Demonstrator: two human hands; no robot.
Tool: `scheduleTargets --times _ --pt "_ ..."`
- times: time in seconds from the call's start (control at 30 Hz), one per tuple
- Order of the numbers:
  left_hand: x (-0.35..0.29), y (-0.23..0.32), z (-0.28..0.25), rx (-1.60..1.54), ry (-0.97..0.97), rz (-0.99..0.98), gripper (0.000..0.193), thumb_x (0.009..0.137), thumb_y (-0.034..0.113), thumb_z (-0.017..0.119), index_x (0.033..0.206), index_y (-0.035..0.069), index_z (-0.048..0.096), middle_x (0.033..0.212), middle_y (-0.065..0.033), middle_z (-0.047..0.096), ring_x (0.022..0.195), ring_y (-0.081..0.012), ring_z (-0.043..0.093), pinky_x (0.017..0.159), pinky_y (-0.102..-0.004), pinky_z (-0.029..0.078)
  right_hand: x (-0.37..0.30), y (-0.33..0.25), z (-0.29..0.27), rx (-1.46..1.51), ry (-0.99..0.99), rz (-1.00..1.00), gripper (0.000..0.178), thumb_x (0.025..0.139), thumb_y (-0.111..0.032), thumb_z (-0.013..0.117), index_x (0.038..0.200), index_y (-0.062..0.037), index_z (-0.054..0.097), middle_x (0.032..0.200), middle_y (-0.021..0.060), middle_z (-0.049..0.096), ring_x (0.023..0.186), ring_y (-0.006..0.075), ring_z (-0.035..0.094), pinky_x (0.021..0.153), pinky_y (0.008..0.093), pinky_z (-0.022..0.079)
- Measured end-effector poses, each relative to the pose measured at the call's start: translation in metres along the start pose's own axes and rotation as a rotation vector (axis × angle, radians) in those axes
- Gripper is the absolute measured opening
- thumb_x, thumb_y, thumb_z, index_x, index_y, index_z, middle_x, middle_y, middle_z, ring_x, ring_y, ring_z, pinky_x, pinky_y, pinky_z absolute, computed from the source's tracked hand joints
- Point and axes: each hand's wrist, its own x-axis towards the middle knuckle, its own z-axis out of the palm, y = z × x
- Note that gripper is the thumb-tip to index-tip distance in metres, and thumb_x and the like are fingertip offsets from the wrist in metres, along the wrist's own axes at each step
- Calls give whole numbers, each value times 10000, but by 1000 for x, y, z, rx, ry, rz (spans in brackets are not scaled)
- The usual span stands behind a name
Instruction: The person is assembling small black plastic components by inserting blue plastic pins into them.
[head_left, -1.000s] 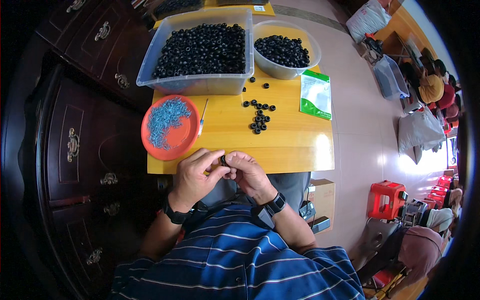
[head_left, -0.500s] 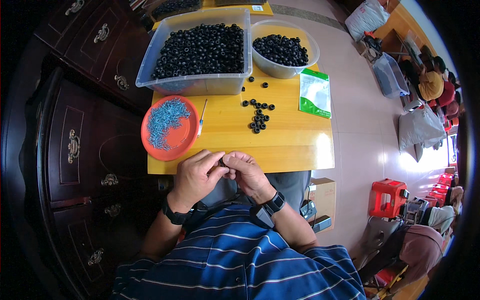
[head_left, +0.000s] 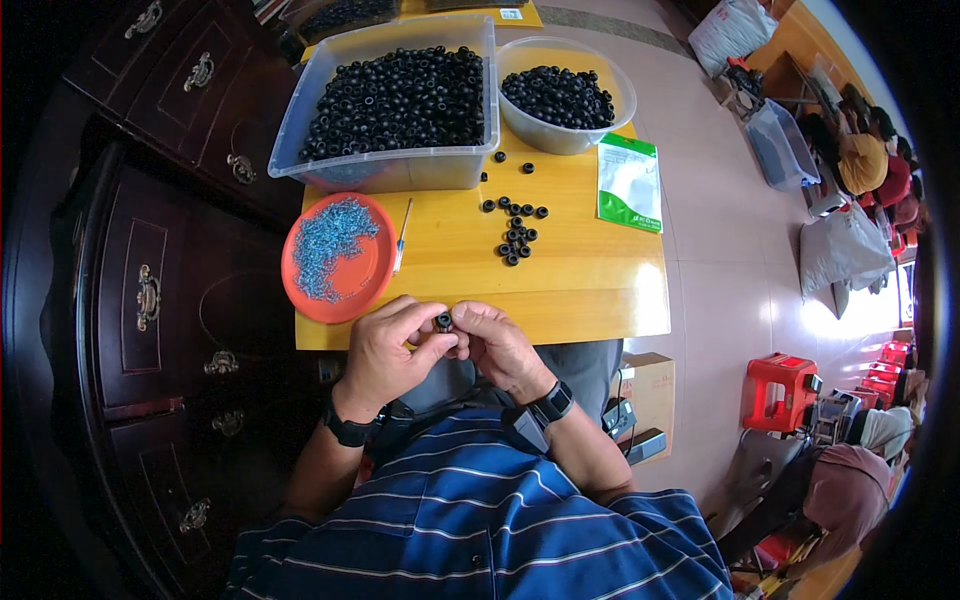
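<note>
At the table's near edge, my left hand [head_left: 385, 362] pinches a small black ring-shaped piece [head_left: 444, 321] between thumb and index finger, its round opening facing up. My right hand [head_left: 505, 355] is closed right beside it, thumb close to the piece and the other fingers curled below; whatever those fingers hold is hidden. Several loose black ring pieces [head_left: 515, 235] lie on the yellow table in front of my hands. Left of them sit a red plate [head_left: 375, 275] of tiny bluish metallic parts [head_left: 330, 245] and a thin screwdriver-like tool [head_left: 402, 240].
A large clear bin [head_left: 400, 178] and a round clear tub [head_left: 565, 138], both with black pieces, stand at the table's back. A green-and-white packet [head_left: 630, 185] lies at right. Dark drawers [head_left: 150, 290] flank the left; a red stool [head_left: 780, 390] and other people are at right.
My right thumb has moved off the top of the black piece, to the right, so its opening now shows. My left hand keeps its pinch.
</note>
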Motion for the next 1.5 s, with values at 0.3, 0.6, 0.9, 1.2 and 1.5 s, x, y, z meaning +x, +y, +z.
scheduleTargets --times 0.3,0.6,0.9,1.2,1.5 --pt "2 3 -4 4 -25 1 265 787 38 800 1020 -7 683 824 -87 664 638 -183 678 568 -286 521 0 0 6 7 -15 -3 260 1032 -287 611 910 -67 678 713 -19 607 641 74 545 633 229 444" --pt "6 5 -3 -23 -34 -32 278 780 47 814 1010 7 665 780 -71 624 619 -173 632 565 -288 499 -2 -6 8 -46 -37 -50 306 1043 -300 592 867 -62 672 712 -17 605 637 73 536 626 224 438" --pt "10 9 -4 -48 -65 -16 305 799 44 797 1079 -4 686 792 -89 637 639 -177 647 581 -291 506 -3 -10 14 -33 -9 -67 316 1041 -274 594 828 -54 674 712 -13 610 632 71 536 635 224 451" --pt "10 9 -2 -75 -70 -31 303 836 42 766 1122 -19 687 828 -101 661 666 -177 671 600 -289 519 -2 -12 17 -27 15 -63 319 1037 -264 591 808 -56 668 697 -14 602 620 68 526 613 225 440" --pt "9 9 2 -56 -48 -59 296 846 60 764 1124 -10 687 821 -98 650 668 -177 667 601 -290 516 0 -9 17 -14 59 -84 314 1026 -251 606 779 -65 661 669 -14 588 600 74 511 611 236 436"
